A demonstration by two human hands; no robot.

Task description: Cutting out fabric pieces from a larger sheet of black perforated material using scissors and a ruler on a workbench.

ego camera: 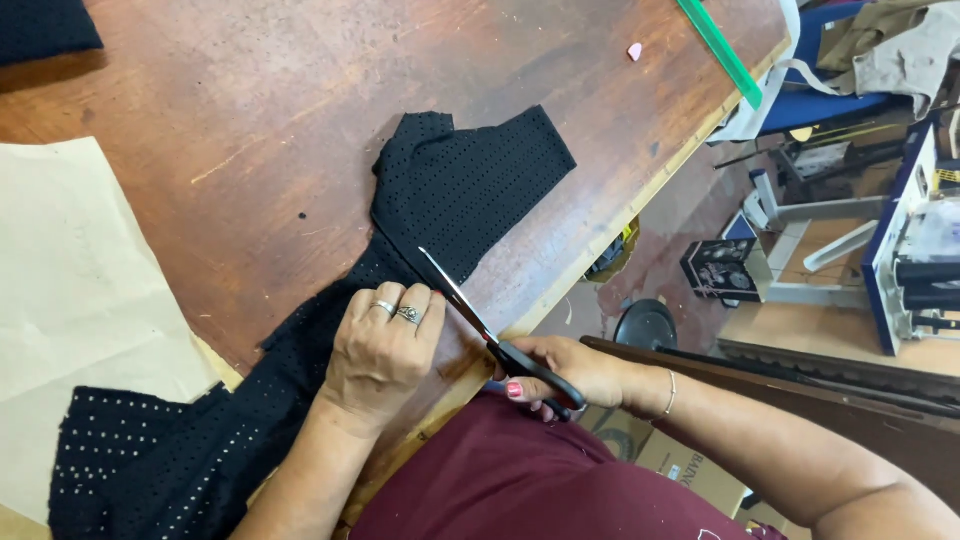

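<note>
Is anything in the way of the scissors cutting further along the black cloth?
Nothing visible. The scissors in the right hand point along open black fabric; the left hand presses the fabric beside the blades, not in front.

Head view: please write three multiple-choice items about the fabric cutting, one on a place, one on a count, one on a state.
1. Where does the left hand rest?
A. on the black fabric
B. on the paper
C. on the green ruler

2. How many rings show on the left hand?
A. none
B. two
C. four

3. How do the scissors stand in the right hand?
A. lying unheld on the table
B. held, with blades at the fabric edge
C. held high above the table

Answers: 1 A, the palm presses the fabric flat. 2 B, two silver rings sit on neighbouring fingers. 3 B, the fingers are in the black handles and the blades meet the fabric.
</note>
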